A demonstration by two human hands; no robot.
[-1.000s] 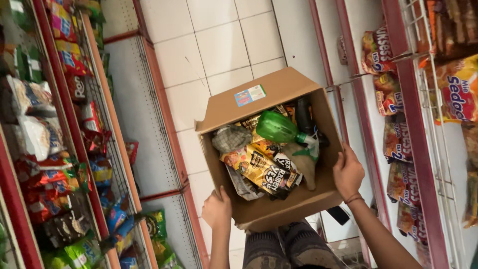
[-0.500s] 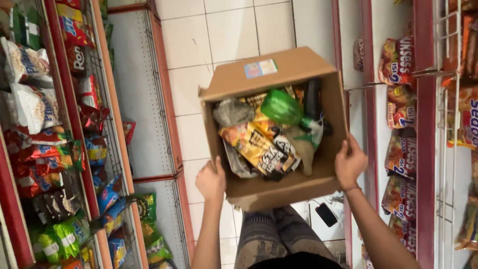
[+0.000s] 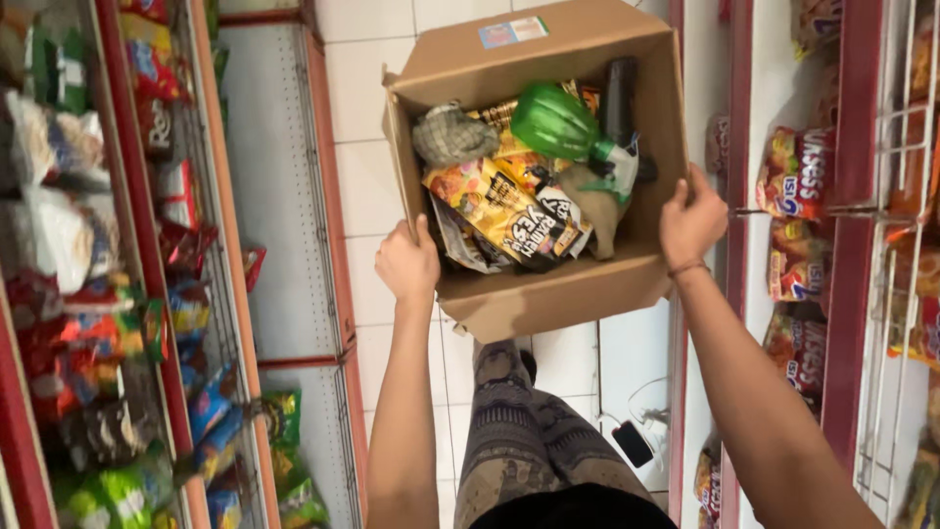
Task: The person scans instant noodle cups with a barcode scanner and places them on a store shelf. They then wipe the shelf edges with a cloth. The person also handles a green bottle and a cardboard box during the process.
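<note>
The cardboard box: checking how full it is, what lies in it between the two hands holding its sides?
In the head view, between the left hand and right hand, the cardboard box holds snack packets and a green bottle.

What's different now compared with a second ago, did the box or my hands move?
The cardboard box has shifted up in the view and turned squarer to it, carried further out in front. The left hand and right hand kept their grip on its two sides; nothing was let go. The green bottle and yellow snack bag lie inside as before.
</note>
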